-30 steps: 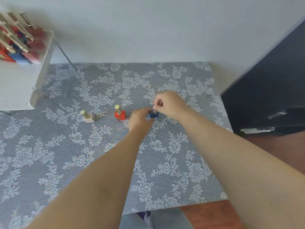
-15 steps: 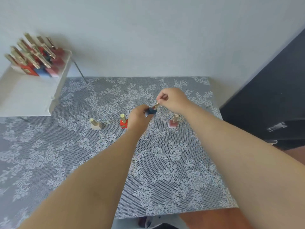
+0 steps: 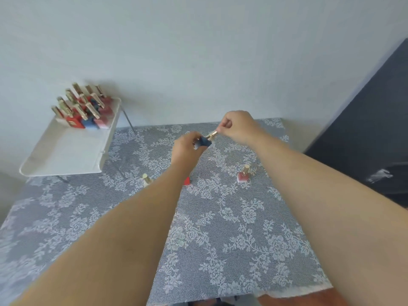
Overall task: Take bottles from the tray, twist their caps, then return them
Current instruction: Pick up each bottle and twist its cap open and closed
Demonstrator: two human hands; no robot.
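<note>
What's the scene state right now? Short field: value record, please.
left hand: grip on the blue bottle, held above the table
right hand: pinching the bottle's gold cap
on table: pink bottle, pale bottle, red bottle mostly hidden by the left forearm
tray: raised, far left, bottles clustered at its back end

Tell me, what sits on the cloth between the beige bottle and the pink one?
The red bottle, mostly hidden behind the left forearm in the head view.

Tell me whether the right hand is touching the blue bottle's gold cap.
Touching: the head view shows the right hand's fingers pinching the gold cap.
</note>
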